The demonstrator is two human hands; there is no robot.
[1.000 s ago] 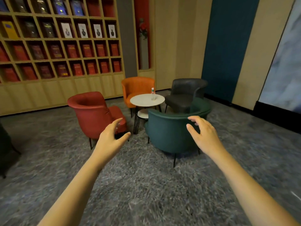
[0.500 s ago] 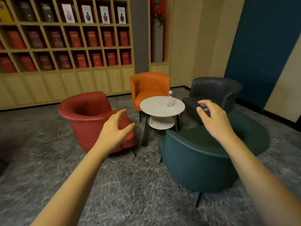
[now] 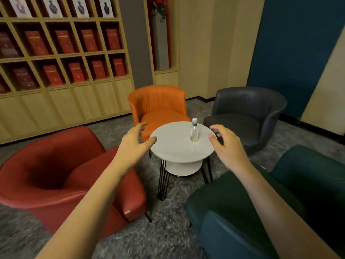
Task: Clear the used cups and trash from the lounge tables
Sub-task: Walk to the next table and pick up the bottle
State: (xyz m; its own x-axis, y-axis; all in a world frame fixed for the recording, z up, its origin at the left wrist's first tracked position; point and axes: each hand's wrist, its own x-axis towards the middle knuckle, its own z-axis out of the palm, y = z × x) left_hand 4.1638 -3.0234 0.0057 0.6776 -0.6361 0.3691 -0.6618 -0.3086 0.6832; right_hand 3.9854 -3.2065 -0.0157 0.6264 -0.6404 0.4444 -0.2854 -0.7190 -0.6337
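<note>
A small clear plastic bottle (image 3: 194, 130) with a white cap stands upright on the round white table (image 3: 175, 148), toward its far right side. My left hand (image 3: 135, 143) hovers at the table's left edge, fingers spread, holding nothing. My right hand (image 3: 226, 144) floats at the table's right edge, a short way right of the bottle, also open and empty. Neither hand touches the bottle. A lower round shelf (image 3: 183, 168) sits under the tabletop on black wire legs.
Four armchairs ring the table: red (image 3: 56, 176) at left, orange (image 3: 158, 107) behind, dark grey (image 3: 248, 114) at back right, green (image 3: 280, 202) under my right arm. A wooden bookshelf wall (image 3: 61, 53) stands behind. Grey carpet (image 3: 168, 230) lies between the red and green chairs.
I have moved closer to the table; it and the bottle appear much larger. Both hands have reached forward and now flank the tabletop, still empty.
</note>
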